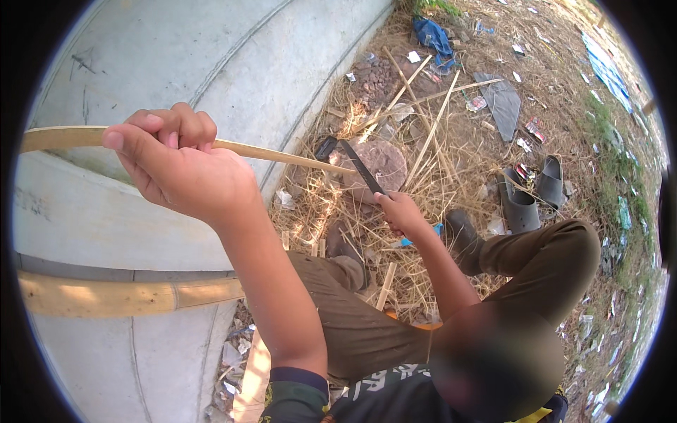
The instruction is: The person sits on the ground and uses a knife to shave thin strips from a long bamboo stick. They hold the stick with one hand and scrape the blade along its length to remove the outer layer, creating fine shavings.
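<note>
My left hand (185, 163) is raised at the left, its fingers closed around a long, pale bamboo strip (282, 156). From there the strip slopes down to the right, and its far end reaches a round, reddish-brown block (388, 161) on the ground. Its other end runs out past the left rim. My right hand (402, 213) grips a knife (361, 168) with a long, dark blade. That blade lies slantwise over the block, close to the strip's end; whether it touches the strip I cannot tell. Most of the knife's handle is hidden in my fist.
Thin bamboo sticks (433, 132) and shavings surround the block. A thick bamboo pole (106, 295) crosses the grey concrete wall (162, 56) at left. Grey clogs (520, 204) lie at right, below a grey cloth scrap (499, 104). My boot (462, 240) is beside the shavings.
</note>
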{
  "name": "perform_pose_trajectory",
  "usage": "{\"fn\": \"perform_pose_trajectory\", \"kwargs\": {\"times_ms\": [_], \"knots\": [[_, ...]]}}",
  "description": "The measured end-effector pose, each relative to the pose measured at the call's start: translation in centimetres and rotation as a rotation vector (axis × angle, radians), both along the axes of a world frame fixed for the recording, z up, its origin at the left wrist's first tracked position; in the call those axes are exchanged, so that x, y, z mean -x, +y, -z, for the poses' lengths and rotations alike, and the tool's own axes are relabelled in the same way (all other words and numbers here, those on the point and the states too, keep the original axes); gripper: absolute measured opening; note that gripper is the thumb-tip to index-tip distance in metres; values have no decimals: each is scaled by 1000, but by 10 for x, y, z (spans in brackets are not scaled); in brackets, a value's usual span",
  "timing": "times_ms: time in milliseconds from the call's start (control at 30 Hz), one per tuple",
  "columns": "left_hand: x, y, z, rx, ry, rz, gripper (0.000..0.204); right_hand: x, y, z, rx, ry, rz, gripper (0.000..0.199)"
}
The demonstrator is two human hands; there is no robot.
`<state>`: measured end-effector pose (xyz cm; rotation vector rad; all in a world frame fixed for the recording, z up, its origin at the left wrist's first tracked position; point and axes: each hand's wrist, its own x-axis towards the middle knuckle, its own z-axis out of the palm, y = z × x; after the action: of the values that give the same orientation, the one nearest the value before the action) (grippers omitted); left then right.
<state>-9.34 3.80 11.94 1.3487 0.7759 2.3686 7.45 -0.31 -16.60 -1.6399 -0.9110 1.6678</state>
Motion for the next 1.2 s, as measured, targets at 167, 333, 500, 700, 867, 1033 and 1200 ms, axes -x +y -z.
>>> {"fn": "perform_pose_trajectory", "kwargs": {"times_ms": [167,333,500,700,867,1033,1200], "knots": [[-5,-3,4,-26,48,-29,48,36,-11,-42,-535,-344,-66,37],[-18,-7,0,-54,45,43,49,39,-30,87,-336,-635,29,39],[-8,-8,4,-82,99,49,51,11,-31,145,-136,-525,21,42],[-10,-4,3,-52,47,66,51,37,-37,138,-78,-307,188,49],[1,-5,-2,-8,74,106,55,35,-17,95,-196,-319,134,51],[12,-10,-7,36,120,283,58,29,-5,2,-419,-323,-43,46],[39,-10,-9,68,141,707,61,40,-17,-19,-553,-356,-48,42]]}}
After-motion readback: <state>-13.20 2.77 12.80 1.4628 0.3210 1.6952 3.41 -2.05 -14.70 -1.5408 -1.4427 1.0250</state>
